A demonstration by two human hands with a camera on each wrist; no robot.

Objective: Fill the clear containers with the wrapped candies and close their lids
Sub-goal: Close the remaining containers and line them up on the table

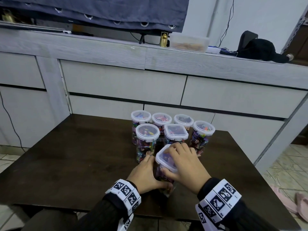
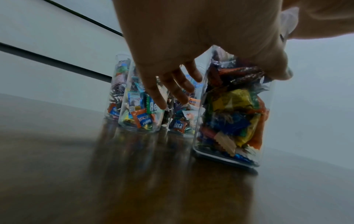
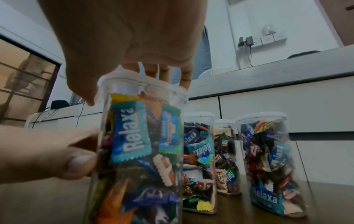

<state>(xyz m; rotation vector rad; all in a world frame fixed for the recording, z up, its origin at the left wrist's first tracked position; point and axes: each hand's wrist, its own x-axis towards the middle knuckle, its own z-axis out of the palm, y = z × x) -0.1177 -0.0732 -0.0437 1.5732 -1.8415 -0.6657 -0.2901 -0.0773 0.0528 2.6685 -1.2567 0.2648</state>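
A square clear container (image 1: 164, 176) packed with wrapped candies stands near the front of the dark table (image 1: 66, 155). My left hand (image 1: 146, 172) grips its body from the left, with the thumb on the near side. My right hand (image 1: 176, 161) lies over its white-rimmed lid (image 1: 162, 155), fingers curled across the top and the thumb at the near edge. The left wrist view shows the left hand (image 2: 210, 37) around the container (image 2: 229, 113). In the right wrist view the right hand (image 3: 124, 53) is on the lid (image 3: 145, 86) of the container (image 3: 138, 151).
Several candy-filled containers (image 1: 147, 132) with lids on stand in a cluster just behind the held one. A grey drawer cabinet (image 1: 125, 84) rises behind the table, with a plastic box (image 1: 190, 43) and a black cap (image 1: 260, 49) on top. Pink slippers (image 1: 293, 202) lie on the floor at the right.
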